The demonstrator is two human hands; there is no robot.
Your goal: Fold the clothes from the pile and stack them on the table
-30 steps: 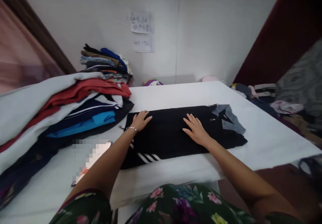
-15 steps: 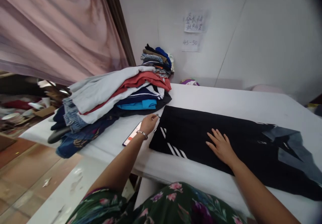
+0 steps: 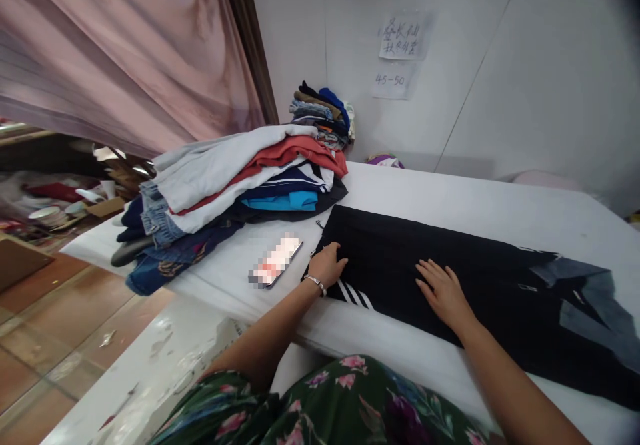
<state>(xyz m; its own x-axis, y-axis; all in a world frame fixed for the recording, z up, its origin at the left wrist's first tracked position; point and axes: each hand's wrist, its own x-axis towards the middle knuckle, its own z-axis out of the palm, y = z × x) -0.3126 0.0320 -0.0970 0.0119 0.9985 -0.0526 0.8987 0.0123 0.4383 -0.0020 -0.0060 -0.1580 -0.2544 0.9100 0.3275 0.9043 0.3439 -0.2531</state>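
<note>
A long black garment [image 3: 390, 251] lies spread across the white table, with white stripes near its left end and grey-blue panels at its right end. Its exact kind is hard to make out. My left hand [image 3: 327, 268], with a bracelet at the wrist, rests palm down on the garment's left end, thumb apart from the fingers. A small dark cord [image 3: 321, 224] sticks out from that end. My right hand [image 3: 443, 291] lies flat on the middle of the cloth, fingers spread. Left of my left hand is a phone [image 3: 280, 261] with a lit, blurred screen.
A heap of clothes [image 3: 225, 171] covers the table's left side. Behind it stands a folded stack [image 3: 323, 115] by the wall. Two paper signs [image 3: 400, 35] hang there. A pink curtain [image 3: 150, 38] and a tiled floor [image 3: 60, 338] are at left.
My left hand has left the cord at the garment's left end and moved right and down onto the cloth. My right hand stays on the garment. The view has shifted slightly.
</note>
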